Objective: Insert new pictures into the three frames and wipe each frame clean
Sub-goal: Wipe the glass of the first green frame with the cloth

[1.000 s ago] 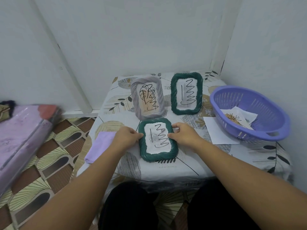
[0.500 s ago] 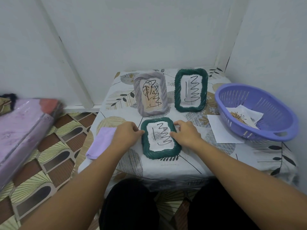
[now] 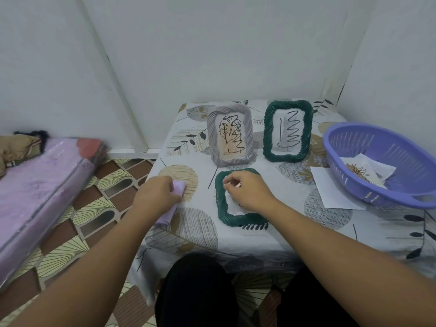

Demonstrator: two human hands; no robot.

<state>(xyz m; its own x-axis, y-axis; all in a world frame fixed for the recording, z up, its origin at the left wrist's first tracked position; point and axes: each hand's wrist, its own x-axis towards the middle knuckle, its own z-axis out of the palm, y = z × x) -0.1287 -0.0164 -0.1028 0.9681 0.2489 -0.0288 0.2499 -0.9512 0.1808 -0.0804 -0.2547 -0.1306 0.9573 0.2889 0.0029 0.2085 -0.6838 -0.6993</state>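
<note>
My left hand gripping the lilac cloth near the table's left edge, my right hand curled on the flat green frame by the front edge, covering its glass, grey frame and second green frame upright behind, purple basket holding pictures at the right edge, white sheet partly under it.

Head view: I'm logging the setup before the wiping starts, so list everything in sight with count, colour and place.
flat frame: 1, dark green, lying at table front, under right hand
standing green frame: 1, dark green, upright, back right
grey frame: 1, grey, upright, back centre
cloth: 1, lilac, table's left edge, in left hand's grip
basket: 1, purple, right side, holding pictures
paper sheet: 1, white, partly under basket
table: 1, leaf-print cover
mattress: 1, pink, on floor at left
left hand: gripping cloth
right hand: fingers curled over flat frame
</note>
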